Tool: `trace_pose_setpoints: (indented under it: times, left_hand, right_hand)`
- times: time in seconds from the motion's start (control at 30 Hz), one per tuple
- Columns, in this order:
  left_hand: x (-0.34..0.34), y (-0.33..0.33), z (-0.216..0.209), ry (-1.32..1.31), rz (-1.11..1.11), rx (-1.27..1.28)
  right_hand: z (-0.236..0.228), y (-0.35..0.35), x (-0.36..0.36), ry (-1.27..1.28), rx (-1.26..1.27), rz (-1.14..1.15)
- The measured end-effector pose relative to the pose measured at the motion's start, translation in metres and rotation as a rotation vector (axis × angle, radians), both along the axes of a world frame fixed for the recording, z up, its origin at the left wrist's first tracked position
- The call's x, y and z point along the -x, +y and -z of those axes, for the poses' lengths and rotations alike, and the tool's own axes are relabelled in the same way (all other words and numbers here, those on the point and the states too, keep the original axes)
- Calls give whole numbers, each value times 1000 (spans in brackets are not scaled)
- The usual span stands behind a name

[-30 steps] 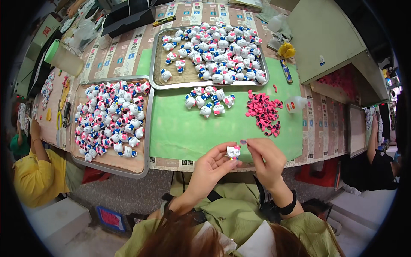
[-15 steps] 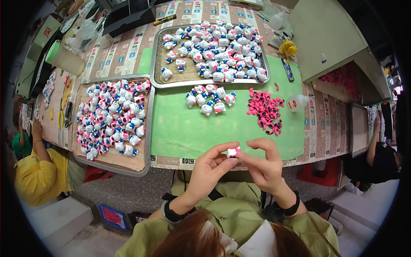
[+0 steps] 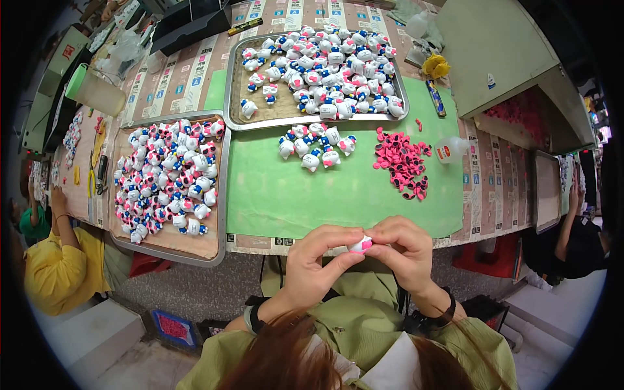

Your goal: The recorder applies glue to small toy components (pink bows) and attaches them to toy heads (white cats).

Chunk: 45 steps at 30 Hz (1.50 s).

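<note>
A small white toy figurine (image 3: 359,246) with pink on it is pinched between my two hands, just off the table's near edge. My left hand (image 3: 315,261) is closed on its left side with thumb and fingers. From the other side, my right hand (image 3: 406,252) grips it too, fingertips bent over its pink part. The fingers hide much of the figurine. On the green mat (image 3: 292,205) beyond lie a small group of white-and-blue figurines (image 3: 315,146) and, to the right, a heap of small pink pieces with dark hollows (image 3: 400,159).
A metal tray (image 3: 221,195) of figurines with pink pieces stands left; another tray (image 3: 244,81) of figurines stands at the back. A translucent bottle (image 3: 450,150) sits right of the heap, near a grey cabinet (image 3: 500,55). People sit at both sides.
My right hand has closed in from the right, its fingers now gripping the figurine. The figurine has tilted and dropped slightly toward me. The view has shifted a little.
</note>
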<state>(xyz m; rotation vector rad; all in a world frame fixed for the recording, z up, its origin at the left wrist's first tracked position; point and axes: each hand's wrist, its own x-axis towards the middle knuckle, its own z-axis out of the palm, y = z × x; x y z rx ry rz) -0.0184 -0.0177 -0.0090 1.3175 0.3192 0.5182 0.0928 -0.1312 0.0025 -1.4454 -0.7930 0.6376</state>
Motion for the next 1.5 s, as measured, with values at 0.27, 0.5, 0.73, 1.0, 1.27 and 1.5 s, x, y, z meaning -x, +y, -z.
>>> trace_pose_setpoints:
  times: [0.27, 0.5, 0.73, 1.0, 1.27, 1.5]
  left_hand:
    - [1, 1, -3, 32, -16, -68]
    - [0, 1, 3, -11, 84, 198]
    - [-4, 5, -1, -35, 226, 728]
    - [-6, 5, 7, -86, 286, 913]
    - [1, 27, 1, 150, 24, 437]
    - [33, 139, -2, 709, -900, -1167]
  right_hand:
    - [2, -2, 0, 15, -19, -18]
    - [-2, -1, 2, -73, 31, -5]
    - [-5, 11, 11, -761, 86, 126]
    - [-12, 13, 12, -901, 74, 118]
    - [-4, 15, 6, -750, 103, 57]
    - [26, -43, -60, -552, 87, 697]
